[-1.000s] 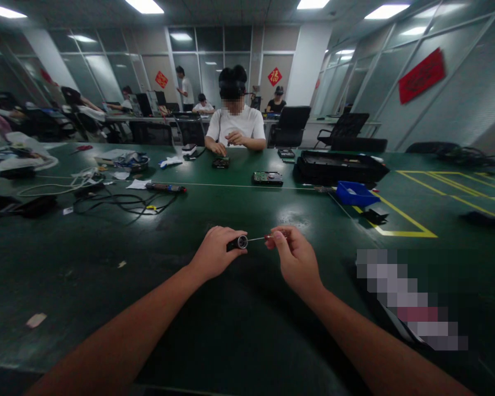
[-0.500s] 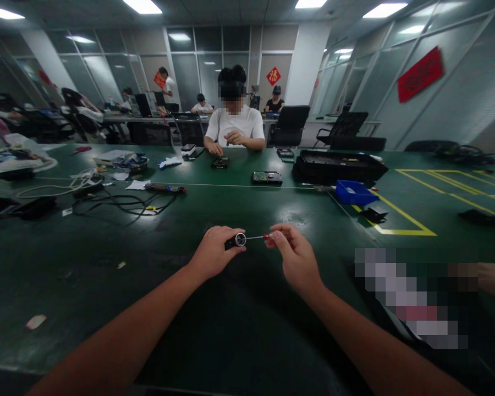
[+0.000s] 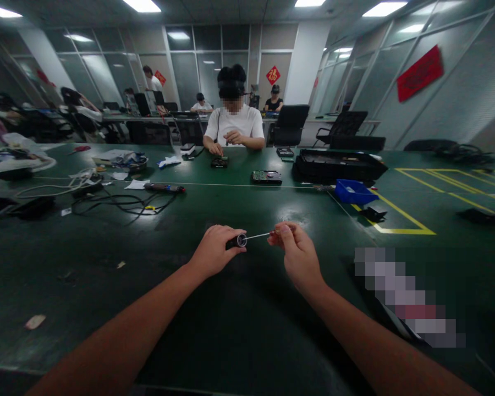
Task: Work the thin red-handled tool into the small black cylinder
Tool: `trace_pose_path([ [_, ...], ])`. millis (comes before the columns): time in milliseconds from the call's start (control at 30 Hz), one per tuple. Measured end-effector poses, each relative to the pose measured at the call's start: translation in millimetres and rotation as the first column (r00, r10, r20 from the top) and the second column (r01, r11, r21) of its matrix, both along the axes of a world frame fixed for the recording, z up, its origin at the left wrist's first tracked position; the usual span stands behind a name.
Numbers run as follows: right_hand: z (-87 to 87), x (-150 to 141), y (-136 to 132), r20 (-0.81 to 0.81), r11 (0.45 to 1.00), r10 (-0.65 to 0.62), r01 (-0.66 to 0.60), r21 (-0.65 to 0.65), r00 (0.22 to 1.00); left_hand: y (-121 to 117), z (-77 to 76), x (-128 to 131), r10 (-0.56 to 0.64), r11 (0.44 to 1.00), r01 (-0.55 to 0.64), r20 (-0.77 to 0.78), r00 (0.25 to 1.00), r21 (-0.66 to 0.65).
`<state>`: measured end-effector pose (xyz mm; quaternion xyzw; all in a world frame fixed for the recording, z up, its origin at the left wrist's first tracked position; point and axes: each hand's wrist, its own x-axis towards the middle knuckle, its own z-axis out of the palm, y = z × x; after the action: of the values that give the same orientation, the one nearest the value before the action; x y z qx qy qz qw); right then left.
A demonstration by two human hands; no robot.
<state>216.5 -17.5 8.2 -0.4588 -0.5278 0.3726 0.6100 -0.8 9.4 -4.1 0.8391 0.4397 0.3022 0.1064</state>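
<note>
Tipped screwdriver [image 3: 258, 236] slightly higher with right hand [image 3: 300, 256] since 0.5 s ago, pinching handle [image 3: 273, 238] in fingertips. Holding tube [image 3: 235, 241] in curled left hand [image 3: 213, 250] above table [image 3: 231, 341], screwdriver end at its rim. Probably light, stiff, smooth; best taken by handle.

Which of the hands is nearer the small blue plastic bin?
Right. The right hand sits nearer the camera than the bin and to its left; the left hand, gripping a black cylinder, lies farther left.
</note>
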Motion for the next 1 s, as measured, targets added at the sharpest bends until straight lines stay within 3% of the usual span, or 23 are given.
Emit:
trace_pose_path([
  [267, 9.0, -2.9, -10.1, 0.233, 0.998, -0.005, -0.011, 0.065, 0.972, -1.3, -1.5, 1.7, -0.010, 1.000, 0.009, 0.025, 1.000, 0.018],
  [433, 18.6, 0.1, -15.7, 0.512, 0.994, -0.086, 0.037, 0.105, 0.855, -2.7, 0.4, 1.2, -0.011, 1.000, 0.011, 0.024, 1.000, 0.001],
  [633, 19.2, -1.3, -22.6, 0.517, 0.981, -0.006, -0.096, 0.170, 0.856, -2.8, 1.0, 0.8, -0.008, 1.000, 0.009, 0.022, 1.000, -0.025],
  [733, 14.5, -3.3, -20.6, 0.375, 0.989, 0.038, -0.087, 0.115, 0.926, -2.9, 0.6, 0.3, -0.002, 0.999, 0.003, 0.027, 1.000, -0.033],
  [833, 7.5, -5.2, -11.9, 0.078, 0.996, 0.089, -0.091, 0.013, 0.993, -3.0, 1.6, 0.3, 0.013, 1.000, -0.012, 0.042, 0.999, -0.022],
  [1000, -1.7, -1.8, 5.5, -0.368, 0.975, 0.074, -0.145, -0.169, 0.927, -0.7, 4.6, 0.8, -0.002, 0.996, 0.006, -0.048, 0.999, 0.087],
])
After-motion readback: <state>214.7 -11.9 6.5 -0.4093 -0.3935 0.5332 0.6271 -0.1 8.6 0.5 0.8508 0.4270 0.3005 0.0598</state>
